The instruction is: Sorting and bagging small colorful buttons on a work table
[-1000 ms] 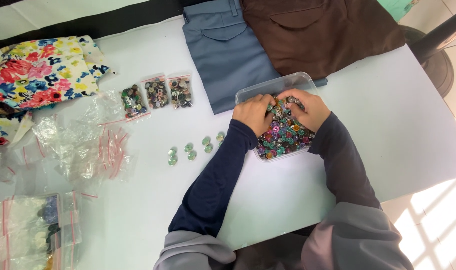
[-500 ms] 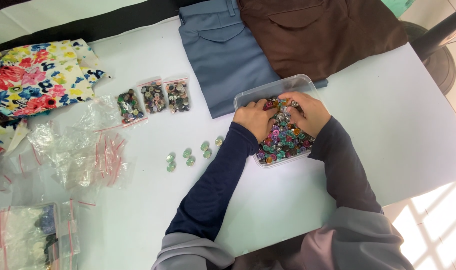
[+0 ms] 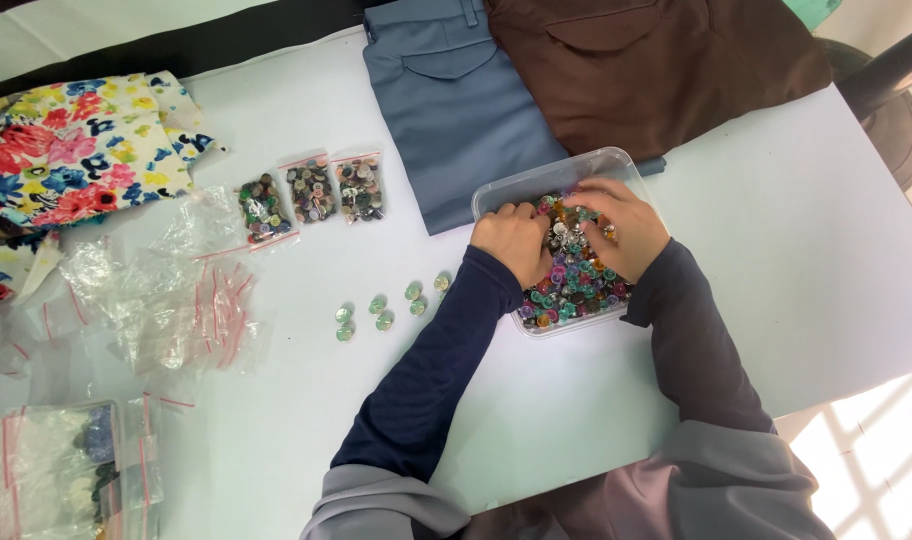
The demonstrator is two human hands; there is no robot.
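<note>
A clear plastic box full of mixed coloured buttons sits on the white table. Both my hands are inside it. My left hand rests on the buttons at the box's left side, fingers curled. My right hand is to its right, fingertips down among the buttons. What the fingers pinch is hidden. Several pale green buttons lie in a loose row on the table left of the box.
Three small zip bags of buttons lie left of blue-grey trousers and brown trousers. Empty zip bags spread at the left, flowered cloth at far left, more bags at bottom left.
Both hands stay in the box and shift slightly among the buttons. The view has drifted a little; nothing else on the table moved.
</note>
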